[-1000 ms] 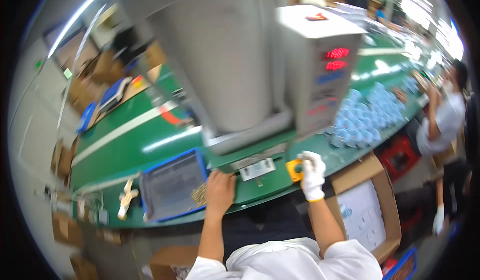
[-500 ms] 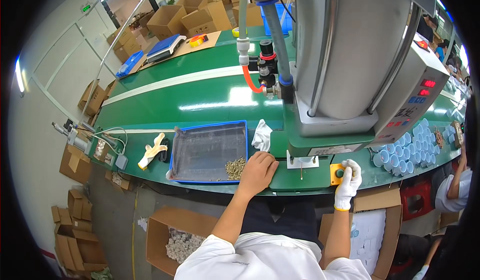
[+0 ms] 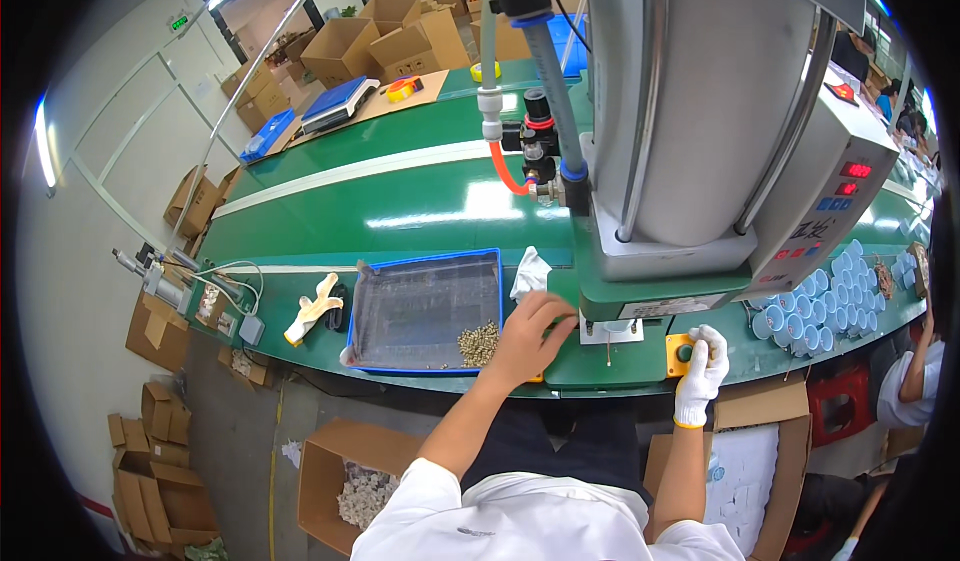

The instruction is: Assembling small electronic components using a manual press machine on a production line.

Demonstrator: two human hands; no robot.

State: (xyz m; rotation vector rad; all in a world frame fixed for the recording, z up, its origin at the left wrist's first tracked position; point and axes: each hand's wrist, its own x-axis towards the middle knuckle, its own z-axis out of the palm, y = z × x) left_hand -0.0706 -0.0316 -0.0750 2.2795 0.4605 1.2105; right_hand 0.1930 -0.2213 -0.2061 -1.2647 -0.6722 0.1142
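Note:
My bare left hand is raised over the bench edge between the blue-rimmed tray and the press. Its fingers are loosely bent, with a gap to the thumb, and nothing shows in them. A bit of yellow shows at the bench edge below it. Small brass-coloured metal parts are heaped in the tray's near right corner. My right hand, in a white glove, has its fingers curled beside a yellow button box with a dark green button; whatever they hold is hidden. A metal plate sits under the press head.
A white cloth lies behind my left hand; a glove lies left of the tray. Many light blue cups stand at right. Open cartons flank me below the bench. An air hose runs down beside the press.
My left hand has lifted off the bench edge and moved slightly right, toward the press, its fingers spreading; yellow shows where it rested. My right hand stays beside the button box.

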